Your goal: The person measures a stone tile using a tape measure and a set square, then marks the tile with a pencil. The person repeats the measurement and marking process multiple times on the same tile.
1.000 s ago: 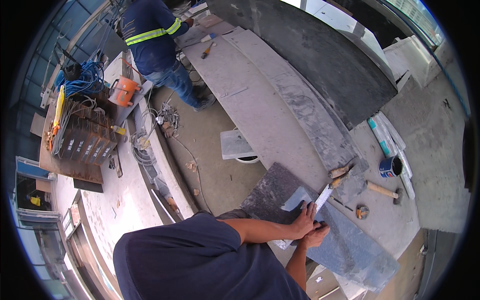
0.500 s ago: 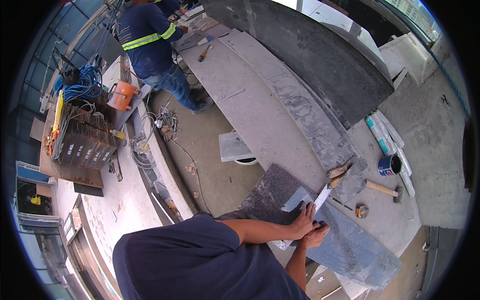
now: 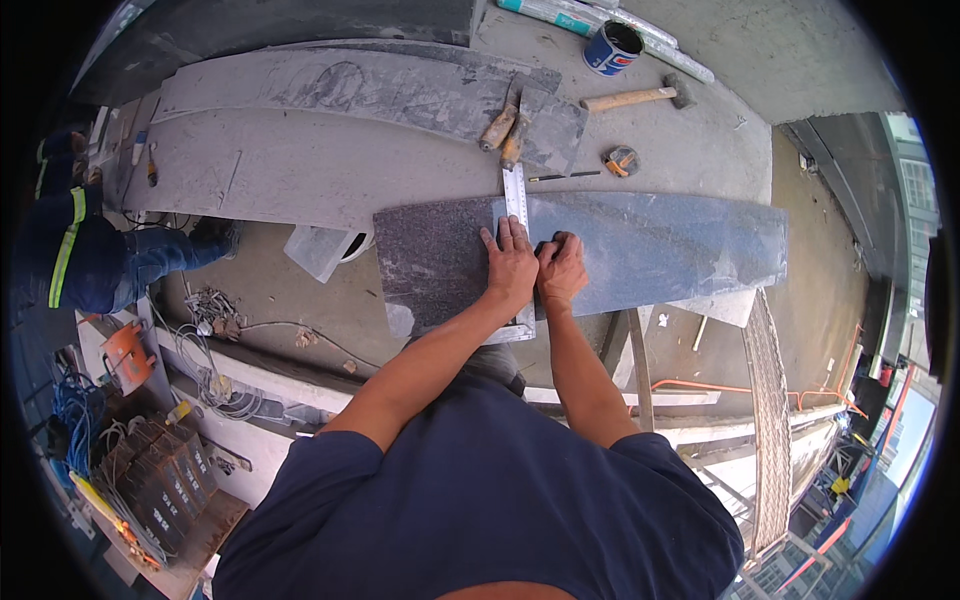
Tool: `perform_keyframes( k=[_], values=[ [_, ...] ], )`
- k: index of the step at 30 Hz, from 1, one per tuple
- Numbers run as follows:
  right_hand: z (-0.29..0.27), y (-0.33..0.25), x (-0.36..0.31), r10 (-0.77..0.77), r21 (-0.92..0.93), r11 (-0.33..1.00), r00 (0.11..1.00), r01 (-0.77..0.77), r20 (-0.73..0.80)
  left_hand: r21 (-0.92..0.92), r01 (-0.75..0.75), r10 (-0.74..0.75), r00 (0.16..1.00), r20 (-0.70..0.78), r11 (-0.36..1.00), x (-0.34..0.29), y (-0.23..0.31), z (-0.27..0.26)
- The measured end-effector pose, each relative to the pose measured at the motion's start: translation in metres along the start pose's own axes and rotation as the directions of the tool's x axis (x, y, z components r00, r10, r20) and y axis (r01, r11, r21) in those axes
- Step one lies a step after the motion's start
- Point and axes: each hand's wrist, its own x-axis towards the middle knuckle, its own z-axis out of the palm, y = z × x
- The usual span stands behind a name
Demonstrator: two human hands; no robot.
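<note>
A long speckled stone slab (image 3: 655, 245) lies before me, dark on the left and dusty blue-grey on the right. Across it runs a metal square (image 3: 515, 192), its short arm along the slab's near edge. My left hand (image 3: 512, 268) presses the square down, fingers stretched out flat. Just to the right, beside the blade, my right hand (image 3: 562, 272) is closed with fingers curled down at the stone. Whatever it grips is mostly hidden. Beyond the slab lie two wooden-handled tools (image 3: 507, 138), a dark pencil (image 3: 565, 176) and an orange tape measure (image 3: 621, 161).
A hammer (image 3: 640, 98) and a blue can (image 3: 612, 49) stand farther back on the grey work surface (image 3: 330, 180). A long stone strip (image 3: 330, 88) lies there too. At far left is a co-worker (image 3: 90, 250). A white bucket (image 3: 350, 247) sits below the edge.
My view has swung round, so the slab now lies crosswise before me and the co-worker appears at far left. Both hands remain at the square.
</note>
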Motion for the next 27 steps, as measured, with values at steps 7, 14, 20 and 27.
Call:
perform_keyframes(
  k=[7, 14, 20, 27],
  values=[
    [-0.008, 0.007, -0.002, -0.012, 0.100, 0.995, 1.000, 0.013, -0.005, -0.082, -0.021, 0.029, 0.995, 0.093, 0.996, -0.003, -0.006, -0.014],
    [-0.021, 0.041, -0.006, -0.038, 0.389, 0.916, 0.947, -0.094, 0.319, -0.193, -0.024, 0.056, 0.986, 0.159, 0.981, -0.012, -0.019, -0.021],
    [-0.026, 0.063, -0.043, -0.077, 0.486, 0.865, 0.924, -0.126, 0.376, -0.214, -0.021, 0.061, 0.981, 0.183, 0.977, -0.016, -0.019, -0.025],
    [-0.035, 0.064, -0.042, -0.114, 0.421, 0.904, 0.904, -0.078, 0.412, -0.246, -0.028, 0.077, 0.979, 0.191, 0.969, -0.015, -0.019, -0.029]
  ],
)
